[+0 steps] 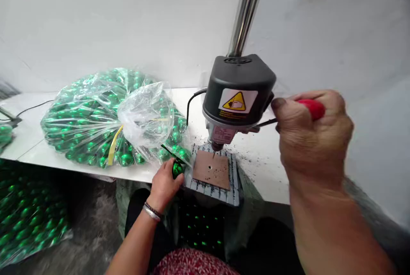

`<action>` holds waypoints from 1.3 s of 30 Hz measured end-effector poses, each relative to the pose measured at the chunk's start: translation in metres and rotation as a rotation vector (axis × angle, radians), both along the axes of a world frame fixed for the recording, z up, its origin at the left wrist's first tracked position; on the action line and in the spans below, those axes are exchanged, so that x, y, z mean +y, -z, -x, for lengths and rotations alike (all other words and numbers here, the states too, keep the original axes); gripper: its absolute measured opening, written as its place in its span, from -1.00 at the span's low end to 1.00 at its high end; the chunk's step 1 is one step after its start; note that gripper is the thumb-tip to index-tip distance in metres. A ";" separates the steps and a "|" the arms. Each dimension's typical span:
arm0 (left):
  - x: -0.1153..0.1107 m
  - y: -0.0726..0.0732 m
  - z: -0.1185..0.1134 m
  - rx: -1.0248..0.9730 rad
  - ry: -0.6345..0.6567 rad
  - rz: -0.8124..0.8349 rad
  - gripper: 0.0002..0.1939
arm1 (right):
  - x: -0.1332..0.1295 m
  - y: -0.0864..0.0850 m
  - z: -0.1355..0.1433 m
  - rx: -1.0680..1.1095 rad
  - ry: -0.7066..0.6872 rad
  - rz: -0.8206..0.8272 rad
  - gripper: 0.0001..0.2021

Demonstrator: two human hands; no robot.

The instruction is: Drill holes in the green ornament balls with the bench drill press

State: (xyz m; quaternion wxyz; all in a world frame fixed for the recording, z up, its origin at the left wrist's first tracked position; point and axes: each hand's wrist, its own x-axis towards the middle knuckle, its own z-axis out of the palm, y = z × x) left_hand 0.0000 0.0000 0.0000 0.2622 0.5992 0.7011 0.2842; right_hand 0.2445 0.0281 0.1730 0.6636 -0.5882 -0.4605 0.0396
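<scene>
Left hand: While the right arm reaches up, the left hand [165, 183] is partly closed, fingers and thumb around a shiny green ball [177, 169], perhaps to keep it steady near the drill.
Green ball: It is just beside the left edge of the slotted grey metal base [234, 181]; whether they touch is unclear.
Right hand: The right hand [314, 138] is curled closed around the red rounded knob [315, 109] on the drill's thin lever, a grip that likely gives leverage.
Drill: The black-topped drill head [238, 91] hangs from a steel column [248, 10], its bit above the far part of a flat brown square board [219, 176], which probably shields the base.
Table: The base sits at the front edge of the white table [265, 172], presumably for easy reach.
Bag: A clear plastic bag of green balls [141, 125] lies left of the base, apparently within the left hand's reach.
</scene>
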 end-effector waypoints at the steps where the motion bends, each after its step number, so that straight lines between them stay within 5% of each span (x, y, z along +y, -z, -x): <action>1: -0.006 -0.004 0.006 -0.066 -0.033 -0.044 -0.44 | 0.000 0.001 -0.001 -0.009 0.001 0.001 -0.63; 4: -0.025 -0.014 0.020 -0.372 -0.078 -0.083 -0.36 | 0.000 0.003 -0.003 -0.020 0.001 -0.005 -0.69; 7: -0.041 -0.021 0.022 -0.879 -0.039 0.019 -0.19 | 0.001 0.004 -0.003 -0.006 0.001 -0.026 -0.74; 10: -0.049 -0.020 0.008 -1.323 0.060 0.186 -0.14 | 0.001 0.005 -0.003 -0.014 -0.016 -0.043 -0.73; 13: -0.051 -0.013 -0.016 -1.504 0.129 0.374 -0.20 | 0.001 0.005 -0.004 -0.028 -0.036 -0.039 -0.70; 17: -0.052 -0.001 -0.024 -1.424 0.215 0.495 -0.33 | 0.000 0.005 -0.005 -0.038 -0.051 -0.051 -0.68; 20: -0.054 0.004 -0.003 -1.313 0.280 0.446 -0.38 | -0.001 0.006 -0.005 -0.059 -0.042 -0.046 -0.68; 24: -0.056 0.003 0.016 -1.401 0.281 0.377 -0.32 | -0.002 0.006 -0.004 -0.037 -0.029 -0.057 -0.69; 30: -0.047 -0.007 -0.021 -1.449 0.212 0.557 -0.27 | -0.002 0.008 -0.003 -0.053 -0.069 -0.102 -0.66; 33: -0.036 -0.017 -0.038 -1.263 0.181 0.504 -0.30 | -0.002 0.009 -0.004 -0.109 -0.078 -0.119 -0.65; 39: -0.002 -0.030 -0.052 -0.560 0.227 0.083 -0.34 | 0.013 -0.002 -0.015 -0.262 -0.090 -0.094 -0.65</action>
